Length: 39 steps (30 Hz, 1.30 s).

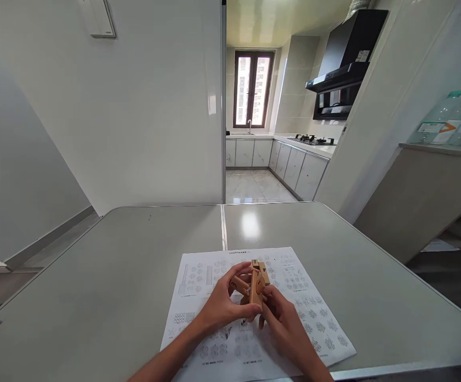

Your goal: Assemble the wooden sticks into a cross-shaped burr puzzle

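Observation:
My left hand (223, 301) is closed around several notched wooden puzzle pieces, its thumb below and its fingers over the top. One piece, an upright wooden block (257, 291) with a dark mark on it, faces me between both hands. A second wooden bar (239, 285) with a written figure pokes out at a slant under my left fingers. My right hand (285, 317) pinches the upright block from its right side; some fingertips are hidden. Just beyond sits a lighter wooden piece (262, 270) marked with a number; whether it touches the held ones I cannot tell.
Under my hands lies a printed instruction sheet (190, 307) with rows of small diagrams. It rests on a grey-white table (95, 297) with a seam down the middle. Plastic bottles (445, 124) stand on a shelf at right. A kitchen opens beyond the table.

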Tool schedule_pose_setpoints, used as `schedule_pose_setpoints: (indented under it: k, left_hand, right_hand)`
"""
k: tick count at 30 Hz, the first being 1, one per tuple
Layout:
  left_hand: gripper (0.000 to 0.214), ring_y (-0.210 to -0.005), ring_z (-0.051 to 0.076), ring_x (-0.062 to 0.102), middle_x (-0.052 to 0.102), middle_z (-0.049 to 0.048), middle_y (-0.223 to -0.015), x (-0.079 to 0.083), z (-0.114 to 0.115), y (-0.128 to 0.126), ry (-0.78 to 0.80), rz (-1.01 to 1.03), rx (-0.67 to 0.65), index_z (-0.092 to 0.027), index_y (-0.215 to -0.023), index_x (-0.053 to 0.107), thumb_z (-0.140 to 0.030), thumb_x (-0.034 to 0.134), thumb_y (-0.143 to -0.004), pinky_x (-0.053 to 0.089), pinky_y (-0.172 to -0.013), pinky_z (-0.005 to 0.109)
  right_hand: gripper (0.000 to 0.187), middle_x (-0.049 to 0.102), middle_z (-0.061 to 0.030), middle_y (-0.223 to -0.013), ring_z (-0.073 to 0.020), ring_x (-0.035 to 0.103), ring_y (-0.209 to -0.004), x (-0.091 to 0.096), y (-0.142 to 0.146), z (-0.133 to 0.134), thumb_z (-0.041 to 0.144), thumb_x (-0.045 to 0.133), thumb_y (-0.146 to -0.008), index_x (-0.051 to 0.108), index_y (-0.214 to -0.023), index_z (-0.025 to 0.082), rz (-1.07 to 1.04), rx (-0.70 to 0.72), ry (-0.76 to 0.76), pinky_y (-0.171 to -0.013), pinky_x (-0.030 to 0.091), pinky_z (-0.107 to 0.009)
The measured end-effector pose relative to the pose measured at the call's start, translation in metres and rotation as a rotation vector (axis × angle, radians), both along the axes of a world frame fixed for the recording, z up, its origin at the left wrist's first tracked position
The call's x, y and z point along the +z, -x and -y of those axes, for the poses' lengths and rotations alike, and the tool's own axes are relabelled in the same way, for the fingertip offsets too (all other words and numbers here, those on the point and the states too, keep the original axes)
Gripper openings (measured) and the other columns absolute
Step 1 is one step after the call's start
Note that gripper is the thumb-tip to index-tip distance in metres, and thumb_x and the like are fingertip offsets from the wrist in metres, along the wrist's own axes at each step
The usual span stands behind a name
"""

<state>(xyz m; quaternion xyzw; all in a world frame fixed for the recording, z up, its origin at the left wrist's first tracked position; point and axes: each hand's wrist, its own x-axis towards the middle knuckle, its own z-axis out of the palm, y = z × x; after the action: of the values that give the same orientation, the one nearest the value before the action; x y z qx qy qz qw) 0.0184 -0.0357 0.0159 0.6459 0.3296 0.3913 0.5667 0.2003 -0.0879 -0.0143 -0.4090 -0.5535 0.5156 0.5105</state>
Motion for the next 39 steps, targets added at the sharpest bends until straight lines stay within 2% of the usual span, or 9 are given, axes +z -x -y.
schedule_pose_setpoints:
  k: [10, 23, 29, 39]
  left_hand:
    - [0.089, -0.135, 0.035, 0.053, 0.064, 0.0130, -0.138, 0.003, -0.001, 0.001, -0.025, 0.005, -0.051, -0.027, -0.147, 0.051, -0.027, 0.093, -0.070, 0.038, -0.118, 0.055]
    - [0.087, -0.129, 0.033, 0.058, 0.065, 0.0123, -0.137, 0.009, 0.000, 0.001, -0.026, -0.065, -0.038, -0.028, -0.147, 0.051, -0.028, 0.092, -0.070, 0.043, -0.114, 0.055]
    - [0.083, -0.128, 0.035, 0.058, 0.066, 0.0132, -0.134, 0.010, -0.003, 0.002, -0.037, -0.077, -0.017, -0.027, -0.144, 0.055, -0.028, 0.091, -0.070, 0.045, -0.111, 0.055]
    - [0.080, -0.129, 0.035, 0.057, 0.066, 0.0118, -0.134, 0.010, -0.003, 0.001, -0.065, -0.050, -0.016, -0.026, -0.141, 0.057, -0.026, 0.091, -0.068, 0.043, -0.112, 0.055]
  right_hand:
    - [0.029, 0.072, -0.0083, -0.101, -0.0209, 0.067, -0.079, -0.002, 0.000, 0.002, 0.052, 0.056, -0.100, 0.060, -0.103, 0.024, 0.016, 0.017, -0.025, -0.068, 0.059, -0.033]
    - [0.027, 0.072, -0.0058, -0.097, -0.0203, 0.068, -0.078, 0.009, 0.000, 0.003, 0.051, 0.058, -0.100, 0.058, -0.095, 0.024, 0.002, 0.025, 0.006, -0.075, 0.058, -0.034]
    - [0.029, 0.074, -0.0075, -0.098, -0.0251, 0.073, -0.084, 0.004, 0.000, 0.004, 0.053, 0.059, -0.098, 0.058, -0.101, 0.024, -0.014, 0.015, 0.022, -0.075, 0.060, -0.037]
    - [0.030, 0.073, -0.0056, -0.093, -0.0233, 0.070, -0.081, 0.006, -0.001, 0.005, 0.054, 0.059, -0.098, 0.058, -0.095, 0.024, 0.039, -0.038, -0.005, -0.076, 0.057, -0.034]
